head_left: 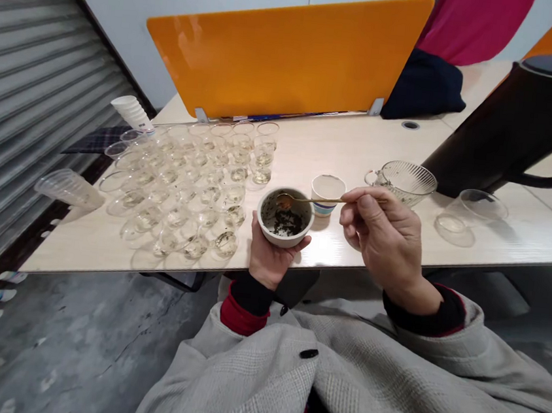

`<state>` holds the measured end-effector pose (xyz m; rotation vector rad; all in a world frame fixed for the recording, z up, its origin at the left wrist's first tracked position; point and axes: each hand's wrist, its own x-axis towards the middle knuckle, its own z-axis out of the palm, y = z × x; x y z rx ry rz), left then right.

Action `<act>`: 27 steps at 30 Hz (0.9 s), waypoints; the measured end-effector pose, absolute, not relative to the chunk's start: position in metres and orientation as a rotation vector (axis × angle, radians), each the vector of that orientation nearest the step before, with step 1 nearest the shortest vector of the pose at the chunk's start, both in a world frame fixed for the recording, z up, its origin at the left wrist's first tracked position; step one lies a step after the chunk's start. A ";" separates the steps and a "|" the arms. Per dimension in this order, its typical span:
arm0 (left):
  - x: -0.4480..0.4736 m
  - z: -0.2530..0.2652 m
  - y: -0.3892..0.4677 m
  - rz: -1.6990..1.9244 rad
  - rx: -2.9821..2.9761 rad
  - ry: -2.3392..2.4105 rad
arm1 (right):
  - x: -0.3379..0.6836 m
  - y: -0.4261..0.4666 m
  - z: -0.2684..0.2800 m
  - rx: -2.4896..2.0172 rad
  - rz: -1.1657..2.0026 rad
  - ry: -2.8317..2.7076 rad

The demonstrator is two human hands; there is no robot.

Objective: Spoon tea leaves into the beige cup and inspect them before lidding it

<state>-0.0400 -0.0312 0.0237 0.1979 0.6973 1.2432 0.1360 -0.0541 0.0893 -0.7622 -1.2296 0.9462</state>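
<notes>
Right hand (384, 234): fingers (355, 205) pinched shut on the end of a thin spoon (306, 200); handle runs level to the left, its bowl sitting over the rim of the small bowl (285, 217)

Left hand (271, 255): fingers curled closed around the underside and near wall of the small bowl, thumb on the right side of the rim. Bowl held at the near edge of the counter (449, 244), directly left of the right-hand fingers. Inside: dark wet leaf matter on the bottom, residue on the walls

Just beyond the spoon handle, between the two hands and further in: a paper cup (327, 191) with a blue band, standing upright on the counter

Right of the right-hand fingers, further in: a ribbed glass pitcher (404, 180), upright; beyond it a dark kettle (512, 119), tilted. Further right, a clear glass lid (473, 211) lying on the counter

Left of the left-hand fingers: a dense cluster of small clear glass cups (189, 184), many holding pale liquid. At its far left, a stack of white paper cups (131, 111) lying tilted

Orange divider (287, 50) stands at the back of the counter
</notes>
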 end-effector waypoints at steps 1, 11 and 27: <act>-0.040 0.024 -0.031 1.242 0.203 0.703 | 0.138 -0.053 0.089 -0.752 0.959 -1.206; -0.048 0.013 -0.028 1.196 0.276 0.663 | 0.210 -0.047 0.105 -0.764 0.568 -0.894; -0.052 0.011 -0.026 1.207 0.282 0.609 | 0.271 -0.014 0.050 -1.191 0.138 -0.989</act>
